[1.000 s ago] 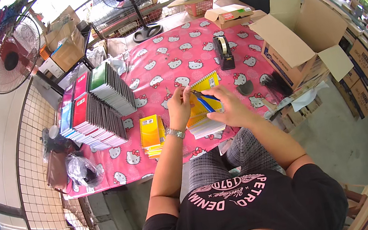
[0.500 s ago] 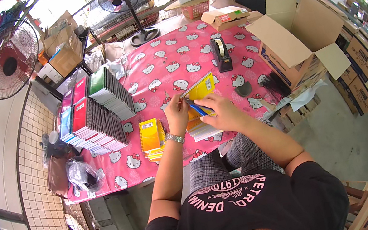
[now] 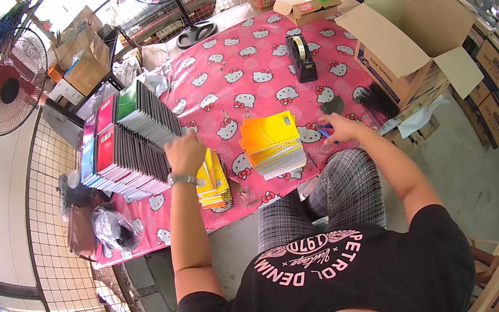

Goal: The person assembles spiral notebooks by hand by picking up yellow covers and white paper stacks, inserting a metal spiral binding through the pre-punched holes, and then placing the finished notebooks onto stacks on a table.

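My left hand (image 3: 185,153) is closed at the upper left edge of a small pile of yellow spiral notebooks (image 3: 212,181), on the top yellow notebook; its fingertips are partly hidden. In my right hand (image 3: 344,128) are blue-handled pliers (image 3: 327,133), held low over the table's right part, their tip hard to make out. Between my hands lies a stack of loose yellow-covered, white-paged pads (image 3: 272,142), punched along the edge. Beside the right hand are a dark flat piece (image 3: 333,105) and a bunch of black wire coils (image 3: 374,101).
Tall stacks of spiral notebooks (image 3: 132,158) stand on the left of the pink patterned tablecloth (image 3: 235,67). A tape dispenser (image 3: 301,59) sits farther back. An open carton (image 3: 394,61) is at the right, a flat box (image 3: 307,7) behind, and a plastic bag (image 3: 115,229) near the left edge.
My hands have parted. The left has moved left to the small pile with the yellow notebook, and the right has moved right with the blue-handled pliers, uncovering the middle stack.
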Demonstrator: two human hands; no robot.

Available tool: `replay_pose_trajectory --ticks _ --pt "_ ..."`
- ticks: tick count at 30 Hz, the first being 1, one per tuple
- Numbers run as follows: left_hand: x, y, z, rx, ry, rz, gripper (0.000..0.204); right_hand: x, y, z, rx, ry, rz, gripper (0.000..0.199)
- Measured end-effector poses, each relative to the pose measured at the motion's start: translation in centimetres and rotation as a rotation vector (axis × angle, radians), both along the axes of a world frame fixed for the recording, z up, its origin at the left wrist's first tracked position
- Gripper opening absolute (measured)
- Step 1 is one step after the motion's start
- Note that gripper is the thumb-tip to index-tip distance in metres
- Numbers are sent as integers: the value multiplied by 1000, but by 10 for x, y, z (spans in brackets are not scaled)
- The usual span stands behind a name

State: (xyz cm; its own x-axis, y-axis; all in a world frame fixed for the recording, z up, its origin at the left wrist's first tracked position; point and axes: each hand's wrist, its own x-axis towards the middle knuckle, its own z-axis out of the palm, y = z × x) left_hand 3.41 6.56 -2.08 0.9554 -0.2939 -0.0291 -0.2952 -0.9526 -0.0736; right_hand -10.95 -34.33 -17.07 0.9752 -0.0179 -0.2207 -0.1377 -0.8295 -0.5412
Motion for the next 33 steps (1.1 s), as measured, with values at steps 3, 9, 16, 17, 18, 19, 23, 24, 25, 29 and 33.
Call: replay_pose_trajectory --ticks 3,9,16,17,18,19,23,24,25,29,33 --pt "12 36 -77 -129 -70 -44 19 13 -7 -14 163 -103 -70 77" --pt "-27 -12 -57 -541 -422 -384 30 -20 -86 -46 -716 -307 -700 29" --pt "-78 -86 -43 -411 -264 -833 18 -16 -109 -45 -614 -279 -484 23" --pt "-77 -83 -41 -370 -275 -843 18 -11 -99 -33 -529 -374 -500 23" --pt "-79 -84 -41 -338 -275 -865 18 -16 -96 -26 -452 -456 -525 24" --pt "-78 -85 -40 -307 -275 -886 18 -14 -96 -16 -394 -527 -522 26" --pt "-69 -88 -10 -358 -111 -862 18 0 -64 25 -130 -694 -480 32" --pt "-68 -86 3 -396 -114 -807 18 9 -37 44 41 -755 -398 29" --pt "-63 -84 5 -371 -170 -779 18 15 -4 63 218 -809 -306 27" --pt "-54 -103 -4 -427 -257 -717 18 12 74 115 416 -726 16 25" --pt "-51 -107 -8 -535 -332 -742 18 18 97 126 486 -777 20 23"
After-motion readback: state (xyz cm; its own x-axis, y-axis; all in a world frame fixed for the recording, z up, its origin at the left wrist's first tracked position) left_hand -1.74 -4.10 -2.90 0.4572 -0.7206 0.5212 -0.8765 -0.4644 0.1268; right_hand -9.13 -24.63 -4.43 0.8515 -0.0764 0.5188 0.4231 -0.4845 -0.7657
